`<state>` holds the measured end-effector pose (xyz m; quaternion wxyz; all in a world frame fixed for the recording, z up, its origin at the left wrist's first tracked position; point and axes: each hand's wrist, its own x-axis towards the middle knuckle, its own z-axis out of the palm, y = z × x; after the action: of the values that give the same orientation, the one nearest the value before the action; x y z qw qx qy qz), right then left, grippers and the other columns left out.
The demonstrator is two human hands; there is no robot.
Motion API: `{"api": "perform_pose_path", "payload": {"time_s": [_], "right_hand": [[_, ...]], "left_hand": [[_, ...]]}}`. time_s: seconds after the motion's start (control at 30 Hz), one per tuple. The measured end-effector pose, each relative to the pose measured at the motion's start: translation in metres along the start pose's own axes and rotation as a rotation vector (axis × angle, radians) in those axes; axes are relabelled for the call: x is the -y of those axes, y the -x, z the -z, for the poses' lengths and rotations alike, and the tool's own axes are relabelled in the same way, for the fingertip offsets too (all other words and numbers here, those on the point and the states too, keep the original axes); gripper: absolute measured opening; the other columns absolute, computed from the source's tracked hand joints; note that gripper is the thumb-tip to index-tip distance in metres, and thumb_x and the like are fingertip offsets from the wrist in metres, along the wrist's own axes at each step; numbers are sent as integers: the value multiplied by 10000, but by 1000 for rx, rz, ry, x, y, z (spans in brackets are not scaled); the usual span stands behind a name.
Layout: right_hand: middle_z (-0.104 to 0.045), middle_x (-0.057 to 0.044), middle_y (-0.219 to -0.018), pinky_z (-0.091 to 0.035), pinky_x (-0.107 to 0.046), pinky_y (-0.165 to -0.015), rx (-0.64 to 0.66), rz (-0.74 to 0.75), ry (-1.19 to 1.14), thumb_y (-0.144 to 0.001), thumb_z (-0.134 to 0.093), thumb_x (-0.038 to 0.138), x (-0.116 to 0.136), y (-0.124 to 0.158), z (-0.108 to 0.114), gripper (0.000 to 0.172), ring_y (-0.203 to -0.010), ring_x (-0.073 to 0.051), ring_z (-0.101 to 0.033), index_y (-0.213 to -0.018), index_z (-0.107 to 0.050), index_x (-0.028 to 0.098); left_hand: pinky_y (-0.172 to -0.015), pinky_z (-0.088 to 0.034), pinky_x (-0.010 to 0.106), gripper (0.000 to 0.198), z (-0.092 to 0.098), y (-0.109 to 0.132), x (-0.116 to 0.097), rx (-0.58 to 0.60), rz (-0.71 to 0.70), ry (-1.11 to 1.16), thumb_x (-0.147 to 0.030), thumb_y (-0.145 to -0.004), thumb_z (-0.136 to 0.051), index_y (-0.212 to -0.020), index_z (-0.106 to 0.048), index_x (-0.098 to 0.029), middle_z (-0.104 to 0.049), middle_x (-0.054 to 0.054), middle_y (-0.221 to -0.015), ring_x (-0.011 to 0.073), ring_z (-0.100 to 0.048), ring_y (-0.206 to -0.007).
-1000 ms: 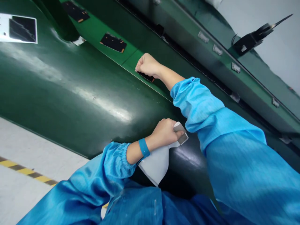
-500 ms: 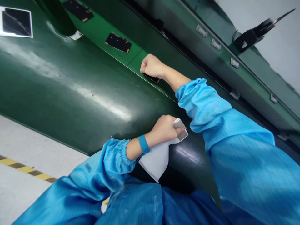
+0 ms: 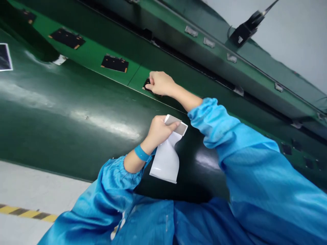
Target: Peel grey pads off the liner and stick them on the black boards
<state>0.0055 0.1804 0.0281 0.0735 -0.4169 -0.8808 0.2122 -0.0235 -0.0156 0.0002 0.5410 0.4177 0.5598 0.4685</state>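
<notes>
Near the front of the bench, my left hand [image 3: 159, 131] is closed on a limp white sheet [image 3: 166, 161], which hangs below the fingers. Grey rectangular pieces with white edges [image 3: 181, 128] stick out past the thumb of that hand. Farther out, my right hand [image 3: 160, 83] is curled over a black flat panel [image 3: 148, 85] lying on the green belt. Its fingertips are pinched together at the panel, and whatever they hold is too small or hidden to name. The hand covers most of this panel.
More black panels [image 3: 114, 63] lie along the green belt [image 3: 134, 73] to the left. A dark green post [image 3: 33, 37] rises at the upper left, beside a white-framed sheet [image 3: 5, 58]. A rail with metal clips [image 3: 191, 31] and a black device [image 3: 245, 29] are at the back.
The view has swung, so the bench appears shifted left. My right hand has turned, uncovering the panel's left end. My left hand has moved forward, and the white sheet hangs more in view.
</notes>
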Motion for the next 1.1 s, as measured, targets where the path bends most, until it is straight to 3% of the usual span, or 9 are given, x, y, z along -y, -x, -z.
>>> {"api": "perform_pose_path", "payload": {"time_s": [0.1,0.2,0.33,0.53,0.7,0.83,0.93,1.1], "right_hand": [[-673,-30,-798,-519,-332,-822,-12,106,-287,-993,-651,256,-32,71,22,145,-805,-185,-613,-869,-655,182],[-701,-31,-816,-460,-301,-718,30,71,-488,-981,-623,300,-49,143,31,160,-748,-164,-601,-906,-684,173],[-643,1,-764,-394,-291,-658,-46,38,-522,-930,-668,289,-42,193,22,119,-694,-143,-541,-891,-690,179],[-662,-23,-852,-426,-323,-725,-236,89,-372,-933,-639,169,-31,199,10,92,-758,-164,-556,-854,-604,199],[-638,-61,-880,-446,-390,-793,-369,277,-162,-1070,-543,237,-37,205,-1,198,-856,-227,-566,-872,-538,225],[-617,-52,-889,-475,-386,-799,-450,223,-278,-1097,-500,254,-38,207,-4,183,-834,-210,-563,-915,-506,235],[-665,-43,-961,-492,-352,-789,-384,145,-402,-1021,-562,185,-35,205,-2,44,-799,-175,-566,-1021,-553,228],[-700,-46,-977,-513,-365,-804,-277,82,-355,-950,-575,141,-28,201,-1,188,-842,-199,-609,-1107,-584,243]], "left_hand": [[-610,-500,274,253,1,-3,-4,-97,-8,53,-400,-737,-853,-769,-811,-153,-797,46,-762,197,-694,-696],[-608,-503,273,253,-1,-1,-6,-132,-25,53,-397,-724,-857,-777,-820,-152,-794,43,-753,192,-685,-683],[-620,-521,273,247,-2,1,-4,-146,-41,-2,-393,-719,-866,-770,-816,-157,-807,45,-784,192,-694,-703],[-645,-550,287,275,-2,0,-2,-148,-51,-52,-420,-734,-871,-820,-831,-162,-819,57,-824,207,-716,-736],[-657,-560,293,270,-2,1,-2,-147,-38,-48,-419,-732,-887,-811,-827,-168,-821,59,-833,221,-729,-764],[-668,-569,296,275,-2,0,-3,-137,-10,-12,-413,-717,-890,-813,-827,-163,-828,65,-854,227,-733,-780],[-640,-537,280,275,-2,0,-3,-126,-4,-7,-415,-713,-885,-793,-816,-161,-810,52,-827,201,-699,-735],[-583,-462,253,268,-3,1,-3,-104,0,-29,-411,-719,-872,-741,-782,-160,-737,20,-734,155,-613,-657]]}}
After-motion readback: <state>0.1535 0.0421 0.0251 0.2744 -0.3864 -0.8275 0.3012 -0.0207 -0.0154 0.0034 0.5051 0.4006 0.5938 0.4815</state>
